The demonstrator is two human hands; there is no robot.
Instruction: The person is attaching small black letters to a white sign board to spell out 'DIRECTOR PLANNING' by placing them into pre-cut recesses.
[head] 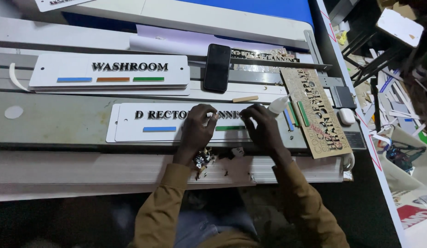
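Item: white sign plate (131, 126), long and flat, lying on the grey bench (53, 119), carrying raised black letters and a blue strip (159, 129).

Left hand (197, 126): fingers curled down onto the plate's middle, pressing on or pinching a letter; which one cannot be told.

Right hand (264, 126): fingers bent on the plate's right part, beside a white glue bottle (278, 104); whether it holds the bottle cannot be told.

Nearby: a finished white sign (110, 71) farther back, a black phone (217, 67), a tan letter stencil sheet (314, 115) to the right, small offcuts (203, 160) at the near edge.

Risk, judged: a letter set crooked or out of spacing if the plate slides under pressure; glue squeezing out onto the white face; offcuts straying under the plate.
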